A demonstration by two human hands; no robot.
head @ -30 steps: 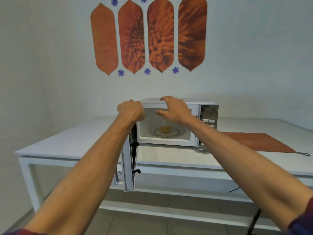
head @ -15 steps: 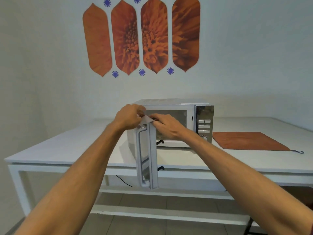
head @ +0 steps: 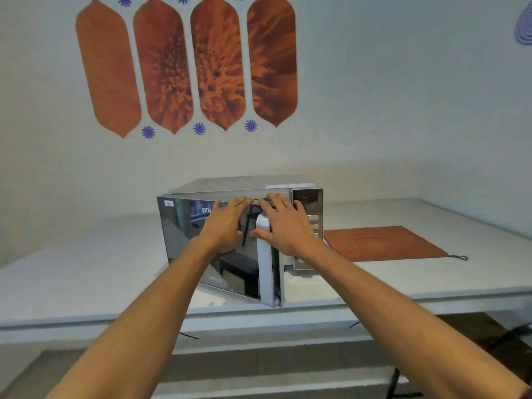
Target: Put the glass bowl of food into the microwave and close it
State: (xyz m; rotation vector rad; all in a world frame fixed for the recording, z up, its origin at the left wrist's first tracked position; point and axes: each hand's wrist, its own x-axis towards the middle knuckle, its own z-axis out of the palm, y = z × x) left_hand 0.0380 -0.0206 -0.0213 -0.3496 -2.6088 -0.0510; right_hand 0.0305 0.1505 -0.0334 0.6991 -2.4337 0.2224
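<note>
While the door (head: 218, 249) stands ajar, its latch edge nearest the right hand (head: 283, 226), both hands lie flat, gripping nothing; left hand (head: 227, 223) beside; bowl apparently inside, hidden.

Two bare forearms reach in from the bottom edge of the view — long, lean, with no watch, band or ring showing on either. The left hand (head: 227, 223) and the right hand (head: 283, 226) are both ungloved, the fingers (head: 241, 201) slim with short nails. At the bottom right corner a sliver of dark maroon sleeve (head: 525, 394) shows — too little to tell the garment.
</note>
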